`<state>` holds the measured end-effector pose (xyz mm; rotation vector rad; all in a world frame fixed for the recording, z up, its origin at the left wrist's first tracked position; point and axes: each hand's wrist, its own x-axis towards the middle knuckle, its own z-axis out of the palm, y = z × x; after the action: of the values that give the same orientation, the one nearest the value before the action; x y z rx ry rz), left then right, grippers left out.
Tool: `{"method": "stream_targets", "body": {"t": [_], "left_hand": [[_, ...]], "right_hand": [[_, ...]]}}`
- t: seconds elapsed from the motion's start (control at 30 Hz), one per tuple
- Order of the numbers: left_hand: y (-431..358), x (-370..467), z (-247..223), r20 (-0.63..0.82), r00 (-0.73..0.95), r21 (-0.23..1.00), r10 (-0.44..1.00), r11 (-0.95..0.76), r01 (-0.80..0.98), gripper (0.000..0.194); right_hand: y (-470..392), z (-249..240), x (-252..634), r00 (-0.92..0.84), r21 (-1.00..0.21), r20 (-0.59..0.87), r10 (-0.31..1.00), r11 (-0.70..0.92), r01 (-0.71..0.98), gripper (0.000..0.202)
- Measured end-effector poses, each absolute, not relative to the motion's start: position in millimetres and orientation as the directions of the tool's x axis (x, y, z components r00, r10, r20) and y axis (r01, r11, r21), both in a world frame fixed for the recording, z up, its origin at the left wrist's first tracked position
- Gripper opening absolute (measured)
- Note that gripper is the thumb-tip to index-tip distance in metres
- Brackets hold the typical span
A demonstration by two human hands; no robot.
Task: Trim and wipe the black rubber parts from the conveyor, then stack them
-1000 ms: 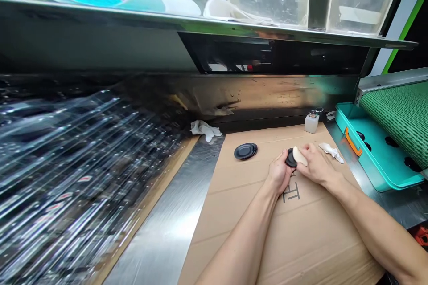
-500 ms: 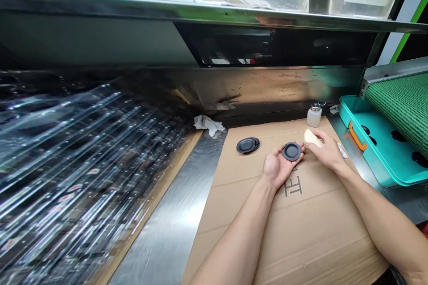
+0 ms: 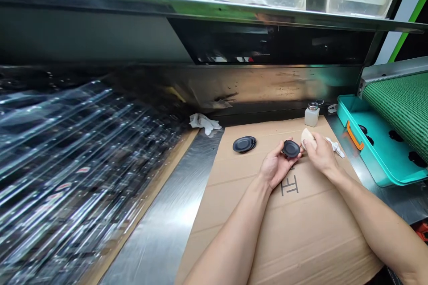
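Observation:
A round black plastic part (image 3: 291, 148) with a raised rim rests in my left hand (image 3: 274, 164), the thumb and fingers closed around its edge. Just to its right, my right hand (image 3: 321, 153) grips a cream-coloured sponge-like pad (image 3: 307, 138), close to the black part; whether they touch I cannot tell. Several more black round parts (image 3: 244, 144) lie overlapped on the cardboard sheet (image 3: 230, 200), to the left of my hands. Behind my right hand a crumpled white cloth (image 3: 336, 147) lies partly hidden.
A small white bottle with a metal top (image 3: 311, 115) stands at the cardboard's back edge. On the right, a teal bin (image 3: 377, 171) with black parts sits beneath a green conveyor belt (image 3: 401, 98). Clear plastic-wrapped trays (image 3: 83, 178) fill the left; a white rag (image 3: 204, 123) lies beside them.
The black part has tilted in my left hand, whose fingers have closed more around it. My right hand has turned the cream pad more upright, nearer the part. The view has shifted slightly.

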<state>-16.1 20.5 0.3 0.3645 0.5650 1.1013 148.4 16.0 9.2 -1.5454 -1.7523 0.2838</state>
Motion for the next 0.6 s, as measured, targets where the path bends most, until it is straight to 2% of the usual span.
{"method": "stream_targets", "body": {"t": [0.13,0.23,0.37,0.6], "left_hand": [[23.3,-22.2,1.9,-0.342,0.329,0.506,0.88,0.467,-0.725,0.056],[25.0,-22.9,0.3,-0.387,0.323,0.495,0.863,0.491,-0.717,0.066],[24.3,-21.4,0.6,-0.397,0.32,0.509,0.86,0.496,-0.703,0.069],[22.6,-18.9,2.3,-0.406,0.301,0.537,0.863,0.491,-0.686,0.07]], "right_hand": [[15.2,10.8,150.4,0.111,-0.721,0.385,0.916,0.223,0.656,0.043],[9.8,15.5,145.4,0.081,-0.742,0.36,0.929,0.233,0.629,0.044],[4.0,21.4,139.6,0.044,-0.764,0.36,0.932,0.267,0.587,0.038],[12.1,11.6,147.5,0.05,-0.788,0.307,0.95,0.224,0.574,0.037]]}}
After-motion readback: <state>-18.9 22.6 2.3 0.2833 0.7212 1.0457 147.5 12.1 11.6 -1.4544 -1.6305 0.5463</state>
